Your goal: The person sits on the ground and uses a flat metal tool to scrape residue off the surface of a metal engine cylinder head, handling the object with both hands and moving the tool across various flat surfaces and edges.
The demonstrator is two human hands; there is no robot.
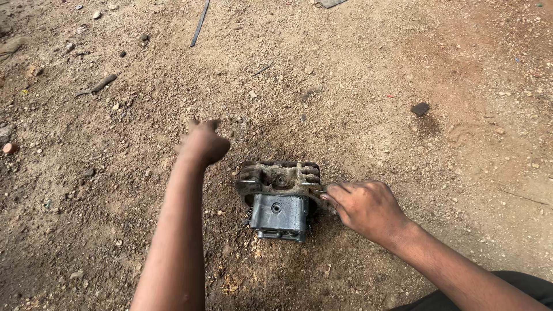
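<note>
Outdoor ground (pixel 357 75) of bare, reddish-brown packed earth strewn with pebbles, under soft even daylight. Landmark: a dark flat stone (pixel 420 109). Far to its left lies a short stick (pixel 99 85); up and left of it, a thin dark strip (pixel 200 23).

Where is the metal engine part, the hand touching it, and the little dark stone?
engine part (pixel 279 214), head view, its grey front block.
right hand (pixel 366 207), head view, back of the hand.
dark stone (pixel 420 109), head view, its top.

Your engine part (pixel 280 201) is grey metal with dirt-browned fins; the ground (pixel 357 86) is speckled reddish-brown, with a dark stone (pixel 420 109).
</note>
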